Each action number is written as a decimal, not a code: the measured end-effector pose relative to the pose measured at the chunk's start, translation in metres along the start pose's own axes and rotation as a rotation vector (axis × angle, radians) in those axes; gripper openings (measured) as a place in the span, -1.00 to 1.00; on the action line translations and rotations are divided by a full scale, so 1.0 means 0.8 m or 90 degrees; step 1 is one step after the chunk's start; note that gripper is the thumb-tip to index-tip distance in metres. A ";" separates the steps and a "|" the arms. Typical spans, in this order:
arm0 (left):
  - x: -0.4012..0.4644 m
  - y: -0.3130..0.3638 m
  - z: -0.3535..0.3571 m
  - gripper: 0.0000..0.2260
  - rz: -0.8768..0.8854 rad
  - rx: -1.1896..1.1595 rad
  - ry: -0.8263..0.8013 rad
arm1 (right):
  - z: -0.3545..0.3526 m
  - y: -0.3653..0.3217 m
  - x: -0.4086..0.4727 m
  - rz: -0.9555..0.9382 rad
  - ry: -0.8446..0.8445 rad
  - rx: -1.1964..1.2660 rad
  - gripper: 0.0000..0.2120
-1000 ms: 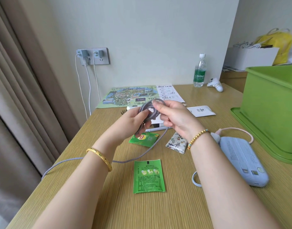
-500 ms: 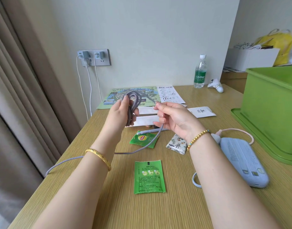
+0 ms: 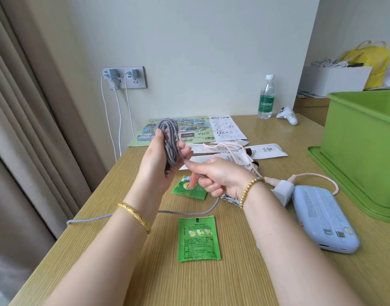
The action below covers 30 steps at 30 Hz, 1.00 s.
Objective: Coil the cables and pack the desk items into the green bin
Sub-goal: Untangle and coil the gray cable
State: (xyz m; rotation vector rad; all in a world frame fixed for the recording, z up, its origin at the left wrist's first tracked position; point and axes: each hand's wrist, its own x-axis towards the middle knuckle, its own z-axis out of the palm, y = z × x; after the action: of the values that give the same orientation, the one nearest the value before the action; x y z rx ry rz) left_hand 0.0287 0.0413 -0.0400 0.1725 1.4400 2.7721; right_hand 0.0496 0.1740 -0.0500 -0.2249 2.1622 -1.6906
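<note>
My left hand [image 3: 161, 160] grips an upright coil of grey braided cable [image 3: 169, 142] above the desk. My right hand [image 3: 213, 176] pinches the loose run of the same cable just below the coil; its tail trails back across the desk and over the left edge. The green bin [image 3: 361, 142] stands on its lid at the right. A blue power bank [image 3: 322, 219] with a pink cable [image 3: 317, 176] lies beside it. Two green sachets [image 3: 198, 238] lie on the desk, one partly under my right hand.
A map leaflet [image 3: 189, 129], white paper sleeves [image 3: 266, 150] and a patterned pouch [image 3: 230, 198] lie mid-desk. A water bottle [image 3: 266, 98] and a white controller [image 3: 287, 114] stand at the back. Two chargers with white cables sit in the wall socket [image 3: 124, 77].
My left hand has lifted the coil and turned it upright. My right hand has slid down along the loose cable, and the tail on the desk has been drawn in shorter.
</note>
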 end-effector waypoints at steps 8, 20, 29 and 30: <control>0.010 0.003 -0.001 -0.74 0.037 0.025 0.054 | 0.012 -0.001 -0.001 -0.006 0.009 -0.037 -0.56; 0.025 0.026 -0.031 -0.83 0.191 0.131 0.219 | -0.015 -0.011 -0.009 -0.133 0.170 0.225 -0.65; 0.027 0.010 -0.032 -0.80 0.138 0.577 0.150 | -0.028 -0.013 -0.014 -0.295 0.170 0.355 -0.70; 0.025 0.008 -0.031 -0.78 0.146 0.616 0.103 | -0.028 -0.014 -0.014 -0.312 0.157 0.349 -0.71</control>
State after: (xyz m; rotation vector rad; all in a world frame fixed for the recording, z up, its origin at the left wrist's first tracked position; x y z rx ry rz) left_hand 0.0064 0.0188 -0.0474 0.1168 2.8205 1.9799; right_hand 0.0498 0.1955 -0.0327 -0.4322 1.7906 -2.6356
